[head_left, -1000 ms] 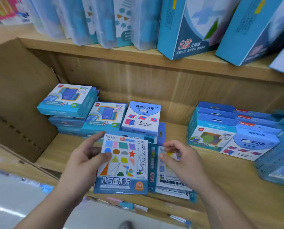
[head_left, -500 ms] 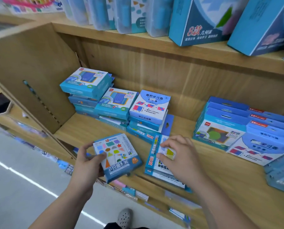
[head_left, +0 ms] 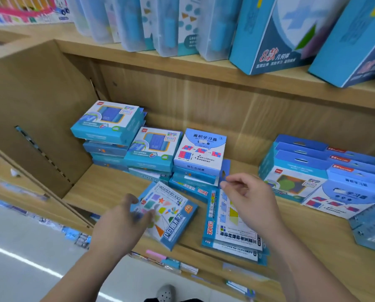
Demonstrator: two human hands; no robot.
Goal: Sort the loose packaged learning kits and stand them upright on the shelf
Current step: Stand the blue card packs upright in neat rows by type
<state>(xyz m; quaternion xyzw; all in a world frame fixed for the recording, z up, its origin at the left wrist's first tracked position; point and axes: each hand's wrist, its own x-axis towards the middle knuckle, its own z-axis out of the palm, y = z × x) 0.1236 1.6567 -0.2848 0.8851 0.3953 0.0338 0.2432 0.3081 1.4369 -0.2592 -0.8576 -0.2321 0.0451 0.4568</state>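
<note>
Hands share the sorting: my left hand [head_left: 125,221] grips the shapes kit [head_left: 171,216] to stand it; my right hand [head_left: 251,202] is at a blue hang tab [head_left: 225,170], grip perhaps pinching, unclear.

One wide-angle camera, worn on the head, faces forward and down into the light wooden shelf bay [head_left: 108,188] from near; pale floor [head_left: 18,280] shows at lower left.
</note>
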